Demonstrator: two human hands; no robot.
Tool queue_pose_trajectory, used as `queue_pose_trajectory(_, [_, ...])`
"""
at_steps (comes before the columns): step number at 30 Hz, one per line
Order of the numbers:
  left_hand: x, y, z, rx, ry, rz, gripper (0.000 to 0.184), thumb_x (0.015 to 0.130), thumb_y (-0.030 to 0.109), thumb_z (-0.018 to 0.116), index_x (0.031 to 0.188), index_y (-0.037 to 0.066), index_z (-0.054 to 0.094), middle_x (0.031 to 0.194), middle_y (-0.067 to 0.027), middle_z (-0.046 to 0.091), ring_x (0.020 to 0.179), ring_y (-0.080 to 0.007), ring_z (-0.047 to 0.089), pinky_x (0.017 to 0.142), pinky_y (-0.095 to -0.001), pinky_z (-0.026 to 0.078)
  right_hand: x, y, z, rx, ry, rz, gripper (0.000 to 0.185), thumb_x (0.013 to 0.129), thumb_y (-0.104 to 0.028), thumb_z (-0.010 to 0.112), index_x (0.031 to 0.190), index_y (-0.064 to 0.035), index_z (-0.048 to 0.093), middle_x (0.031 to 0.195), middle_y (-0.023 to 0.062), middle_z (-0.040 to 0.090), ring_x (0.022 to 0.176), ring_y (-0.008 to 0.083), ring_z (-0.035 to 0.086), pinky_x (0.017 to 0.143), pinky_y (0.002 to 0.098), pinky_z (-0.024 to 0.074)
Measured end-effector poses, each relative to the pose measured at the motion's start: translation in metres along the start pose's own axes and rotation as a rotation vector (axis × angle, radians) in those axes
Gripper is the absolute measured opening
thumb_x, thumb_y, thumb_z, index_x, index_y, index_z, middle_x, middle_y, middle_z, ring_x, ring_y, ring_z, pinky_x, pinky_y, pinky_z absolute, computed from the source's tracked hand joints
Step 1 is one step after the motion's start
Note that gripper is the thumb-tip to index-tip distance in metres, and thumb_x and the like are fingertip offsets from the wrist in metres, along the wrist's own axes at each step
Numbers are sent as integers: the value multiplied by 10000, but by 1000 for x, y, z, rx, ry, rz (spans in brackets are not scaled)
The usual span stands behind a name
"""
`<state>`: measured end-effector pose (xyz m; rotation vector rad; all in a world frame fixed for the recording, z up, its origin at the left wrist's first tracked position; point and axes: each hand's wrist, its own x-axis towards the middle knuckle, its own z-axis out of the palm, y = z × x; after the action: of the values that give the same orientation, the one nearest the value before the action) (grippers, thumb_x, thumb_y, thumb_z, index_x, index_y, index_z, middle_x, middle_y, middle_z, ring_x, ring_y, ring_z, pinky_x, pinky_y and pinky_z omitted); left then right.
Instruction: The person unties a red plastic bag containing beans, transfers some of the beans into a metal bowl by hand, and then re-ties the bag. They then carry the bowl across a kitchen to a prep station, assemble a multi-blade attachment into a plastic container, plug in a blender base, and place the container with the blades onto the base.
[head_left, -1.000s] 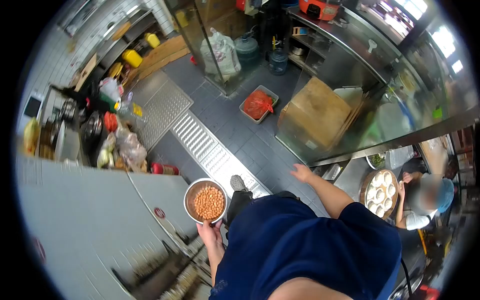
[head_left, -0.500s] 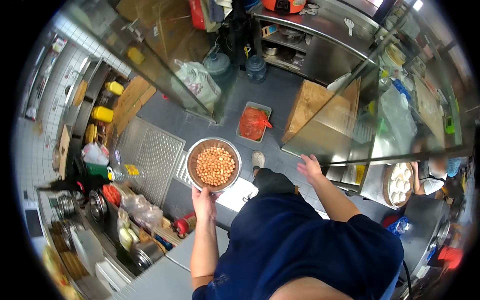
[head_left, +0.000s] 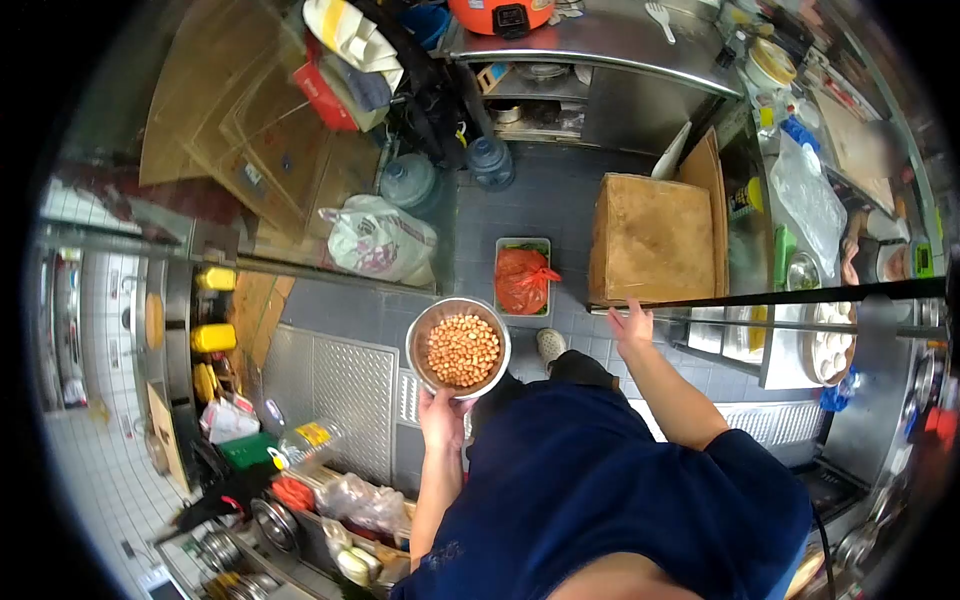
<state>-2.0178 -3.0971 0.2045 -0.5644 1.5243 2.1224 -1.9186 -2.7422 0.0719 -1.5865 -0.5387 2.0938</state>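
Note:
A round metal bowl (head_left: 418, 345) full of light brown nuts or beans (head_left: 463, 350) is held out in front of the body. My left hand (head_left: 441, 420) grips its near rim, with the fingers partly hidden under the bowl. Out to the right, my right hand (head_left: 631, 328) is raised with its fingers apart and nothing in it. It is close to the lower edge of a glass partition, in front of a cardboard box (head_left: 655, 240); whether it touches the edge I cannot tell.
On the floor ahead is a tray with a red plastic bag (head_left: 524, 281). A white sack (head_left: 378, 240) and water jugs (head_left: 408, 181) stand to its left. A steel counter (head_left: 620, 35) spans the back. At right, round white items (head_left: 831, 352) lie beside a person.
The view has turned and moved forward, bringing the box and partition nearer my right hand. The bowl stays in my left hand. The grey surface at lower left has left the view.

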Motion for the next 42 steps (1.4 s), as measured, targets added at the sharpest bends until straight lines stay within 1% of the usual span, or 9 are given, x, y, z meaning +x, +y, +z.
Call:
queue_pose_trajectory(2, [37, 17, 4, 36, -79, -34, 520, 880, -64, 450, 1384, 54, 404, 1228, -189, 615, 945, -307, 715, 684, -370, 662, 1, 2, 2, -5, 23, -33, 1162, 865, -308, 742, 1583, -203, -165, 1399, 176, 465, 1115, 305, 617, 898, 425, 535])
queue_pose_trajectory(3, [59, 23, 3, 56, -103, -73, 526, 874, -66, 453, 1384, 53, 404, 1234, -190, 612, 960, -310, 711, 692, -373, 663, 0, 4, 5, -6, 75, -92, 1038, 888, -259, 735, 1594, -164, -19, 1478, 181, 380, 1175, 352, 582, 904, 457, 553])
queue_pose_trajectory(9, [165, 96, 52, 172, -423, -127, 526, 856, -60, 459, 1368, 45, 404, 1259, -195, 600, 1019, -320, 700, 710, -395, 670, -7, 17, 39, -181, 343, -743, 943, 883, -224, 718, 1576, 26, 128, 1628, 202, 211, 1486, 308, 234, 1220, 394, 177])
queue_pose_trajectory(13, [200, 144, 76, 258, -506, -124, 506, 876, -45, 449, 1371, 43, 399, 1271, -196, 597, 1020, -339, 698, 741, -422, 663, -13, 0, 69, -88, 441, -905, 867, 933, -216, 666, 1554, 66, 132, 1623, 238, 209, 1495, 326, 234, 1217, 397, 197])
queue_pose_trajectory(19, [259, 148, 48, 299, -535, -207, 502, 880, -38, 448, 1373, 45, 404, 1252, -194, 610, 1002, -332, 705, 728, -418, 664, -27, -31, 75, -236, 808, -724, 639, 948, -198, 624, 1438, 84, 324, 1391, 280, 527, 1264, 402, 538, 1072, 435, 406])
queue_pose_trajectory(26, [232, 138, 43, 356, -436, -159, 521, 869, -31, 457, 1381, 56, 419, 1240, -179, 622, 950, -305, 719, 682, -381, 668, 9, -25, 20, -784, 776, -734, 906, 891, -257, 650, 1465, 198, 118, 1357, 423, 455, 1274, 501, 482, 1080, 487, 410])
queue_pose_trajectory(34, [215, 125, 55, 494, -605, -80, 489, 877, -10, 477, 1360, 39, 427, 1208, -179, 639, 932, -300, 722, 682, -379, 658, -14, -31, 34, -755, 708, -834, 838, 899, -191, 654, 1478, 135, 143, 1439, 390, 397, 1324, 495, 427, 1103, 480, 391])
queue_pose_trajectory(37, [216, 121, 67, 394, -485, -184, 467, 879, -13, 479, 1341, 33, 431, 1201, -180, 639, 940, -316, 720, 700, -407, 656, -12, -27, 41, -763, 800, -766, 801, 894, -156, 659, 1462, 118, 165, 1460, 365, 388, 1338, 494, 410, 1109, 483, 383])
queue_pose_trajectory(42, [228, 118, 83, 291, -557, -238, 497, 866, -35, 463, 1357, 30, 421, 1206, -197, 629, 938, -327, 719, 695, -405, 662, -24, -35, 47, -759, 708, -676, 879, 915, -185, 636, 1497, 170, 81, 1554, 366, 241, 1431, 471, 299, 1186, 461, 281])
